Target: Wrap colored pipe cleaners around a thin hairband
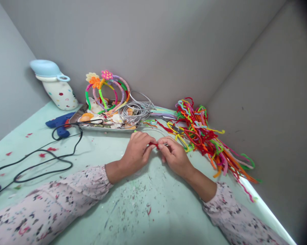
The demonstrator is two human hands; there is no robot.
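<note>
To the left of the metal tray [104, 129], a blue glue gun [56, 121] is laid on the table [97, 149], just beside the tray's end. In front of the tray, near its right corner, a red fuzzy strand [153, 144] is held up off the table. One part of it is pinched between thumb and fingertips by the left hand [138, 149]; the part next to it is gripped just as narrowly by the right hand [175, 156]. For neat work, the left pinch is best kept firm while small, even turns are made with the right, and the fingertips should be kept close together so that the core is not kinked. To the right of the tray, a yellow-handled tool [178, 130] and a heap of coloured strands [204, 136] are spread.

Much of the tray's inside is covered by standing hairbands [100, 92] and, farther right, by coiled grey wire [135, 115]. Most of the red strand is hidden by the fingers, so its length and shape cannot be told; whether anything else is held in the right hand cannot be told either
</note>
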